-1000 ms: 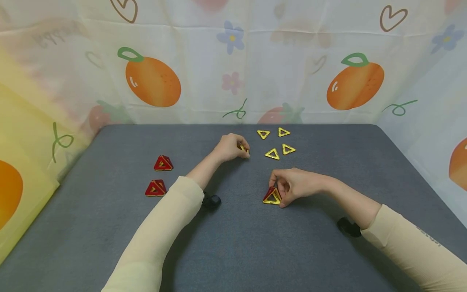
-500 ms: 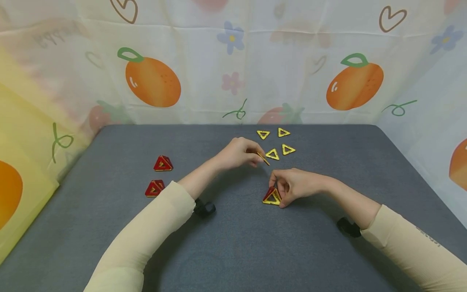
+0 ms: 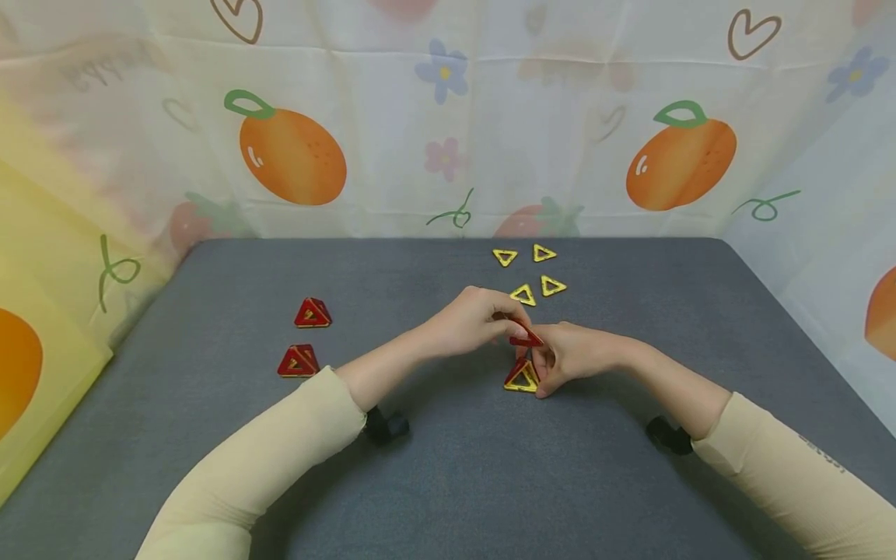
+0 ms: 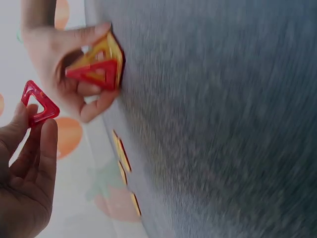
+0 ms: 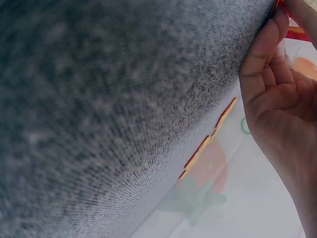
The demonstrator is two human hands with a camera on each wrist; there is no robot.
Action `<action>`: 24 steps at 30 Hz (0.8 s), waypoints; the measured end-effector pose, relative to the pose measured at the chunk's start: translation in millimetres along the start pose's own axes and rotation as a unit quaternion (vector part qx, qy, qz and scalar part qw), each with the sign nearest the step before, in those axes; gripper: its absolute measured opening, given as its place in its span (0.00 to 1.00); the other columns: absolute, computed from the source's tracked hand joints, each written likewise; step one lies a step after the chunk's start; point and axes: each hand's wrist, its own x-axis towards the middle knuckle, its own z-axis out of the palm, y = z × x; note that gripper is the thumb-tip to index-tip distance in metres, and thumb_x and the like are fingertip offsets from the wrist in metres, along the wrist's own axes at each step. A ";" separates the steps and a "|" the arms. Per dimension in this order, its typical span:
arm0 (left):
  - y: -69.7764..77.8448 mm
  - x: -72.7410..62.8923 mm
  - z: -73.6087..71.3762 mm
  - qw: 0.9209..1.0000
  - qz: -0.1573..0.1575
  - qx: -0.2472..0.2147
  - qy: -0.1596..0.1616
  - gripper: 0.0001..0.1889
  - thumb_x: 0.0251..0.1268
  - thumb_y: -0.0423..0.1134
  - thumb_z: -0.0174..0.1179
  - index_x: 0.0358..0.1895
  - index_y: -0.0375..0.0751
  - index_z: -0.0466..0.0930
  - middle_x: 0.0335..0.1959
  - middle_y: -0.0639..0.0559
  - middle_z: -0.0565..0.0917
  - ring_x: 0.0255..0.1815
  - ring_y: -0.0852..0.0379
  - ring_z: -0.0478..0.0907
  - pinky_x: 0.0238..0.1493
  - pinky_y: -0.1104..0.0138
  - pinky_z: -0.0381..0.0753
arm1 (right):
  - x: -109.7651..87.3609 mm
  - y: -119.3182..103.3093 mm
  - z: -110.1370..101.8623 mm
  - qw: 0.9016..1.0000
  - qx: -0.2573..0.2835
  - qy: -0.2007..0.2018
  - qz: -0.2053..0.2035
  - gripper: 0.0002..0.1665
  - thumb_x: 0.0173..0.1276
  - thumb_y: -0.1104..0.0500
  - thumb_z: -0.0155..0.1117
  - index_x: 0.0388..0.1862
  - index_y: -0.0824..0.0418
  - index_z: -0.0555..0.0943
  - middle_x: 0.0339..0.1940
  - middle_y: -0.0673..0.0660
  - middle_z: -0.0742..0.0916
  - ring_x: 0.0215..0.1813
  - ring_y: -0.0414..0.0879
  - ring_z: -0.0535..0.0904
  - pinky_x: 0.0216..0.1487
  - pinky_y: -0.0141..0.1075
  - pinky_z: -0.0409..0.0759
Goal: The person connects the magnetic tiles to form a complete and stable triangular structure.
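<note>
In the head view my left hand (image 3: pixel 465 325) pinches a flat triangular magnetic tile (image 3: pixel 528 341) by one edge, its red side showing. The left wrist view shows this red tile (image 4: pixel 51 110) as an open triangle between thumb and fingers, apart from the other tiles. My right hand (image 3: pixel 577 351) holds a small pyramid of such tiles (image 3: pixel 514 373), red on one face and yellow inside, down on the table. Its yellow inner faces show through the open side in the left wrist view. The held tile is above the pyramid, overlapping the right hand in the head view.
Several loose triangular tiles lie yellow side up at the back of the grey table (image 3: pixel 420 482), one being a yellow tile (image 3: pixel 545 287). Two red pyramids stand to the left, a farther pyramid (image 3: pixel 306 317) and a nearer pyramid (image 3: pixel 292 364). A printed curtain (image 3: pixel 392 132) hangs behind.
My left hand has moved right and nearer with its tile, from left of the loose tiles to above the pyramid, and the tile has turned red side into view. My right hand stays put.
</note>
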 end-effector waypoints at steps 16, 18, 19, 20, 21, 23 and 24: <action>11.6 -13.3 31.1 0.998 0.023 0.061 0.020 0.08 0.62 0.37 0.68 0.37 0.43 0.76 0.33 0.53 0.89 0.33 0.64 0.83 0.35 0.77 0.78 | -1.9 -2.0 1.2 1.000 -0.024 0.019 0.009 0.28 0.53 0.53 0.80 0.48 0.56 0.75 0.30 0.48 0.83 0.29 0.39 0.74 0.31 0.31 0.74; 11.8 -13.6 33.3 0.997 0.029 0.070 0.027 0.07 0.62 0.36 0.68 0.36 0.44 0.77 0.33 0.54 0.88 0.33 0.63 0.82 0.34 0.77 0.77 | -1.8 -1.8 1.2 0.999 -0.027 0.022 0.006 0.27 0.52 0.53 0.80 0.46 0.56 0.75 0.29 0.48 0.82 0.29 0.38 0.74 0.31 0.31 0.75; 11.9 -13.7 34.3 0.996 0.033 0.074 0.031 0.07 0.61 0.36 0.68 0.36 0.44 0.78 0.32 0.54 0.88 0.32 0.63 0.82 0.34 0.77 0.77 | -1.7 -1.7 1.2 0.999 -0.028 0.024 0.006 0.27 0.52 0.53 0.80 0.46 0.56 0.75 0.30 0.47 0.82 0.30 0.38 0.74 0.32 0.31 0.75; 12.3 -13.8 35.0 0.996 0.036 0.077 0.036 0.07 0.61 0.36 0.69 0.35 0.44 0.79 0.32 0.54 0.87 0.32 0.63 0.81 0.33 0.76 0.77 | -1.6 -1.7 1.3 0.999 -0.030 0.025 0.006 0.27 0.52 0.53 0.81 0.46 0.56 0.75 0.29 0.48 0.82 0.30 0.38 0.74 0.31 0.31 0.74; 12.5 -13.7 35.7 0.995 0.039 0.081 0.041 0.06 0.61 0.35 0.69 0.35 0.44 0.79 0.32 0.54 0.87 0.32 0.63 0.81 0.33 0.76 0.76 | -1.6 -1.7 1.2 0.999 -0.031 0.026 0.006 0.27 0.52 0.53 0.81 0.46 0.56 0.75 0.29 0.48 0.82 0.29 0.38 0.74 0.31 0.31 0.74; 12.8 -13.4 36.8 0.994 0.041 0.085 0.048 0.06 0.61 0.35 0.69 0.34 0.44 0.80 0.31 0.54 0.87 0.31 0.63 0.80 0.32 0.76 0.76 | -1.5 -1.6 1.2 0.999 -0.032 0.027 0.008 0.28 0.52 0.53 0.81 0.47 0.55 0.75 0.29 0.48 0.82 0.29 0.38 0.74 0.30 0.31 0.74; 12.8 -13.1 37.3 0.994 0.039 0.087 0.050 0.05 0.61 0.34 0.69 0.34 0.44 0.81 0.31 0.54 0.87 0.30 0.64 0.80 0.32 0.76 0.76 | -1.5 -1.9 1.3 0.999 -0.032 0.027 0.008 0.28 0.52 0.53 0.81 0.47 0.55 0.74 0.29 0.48 0.82 0.29 0.38 0.74 0.30 0.31 0.74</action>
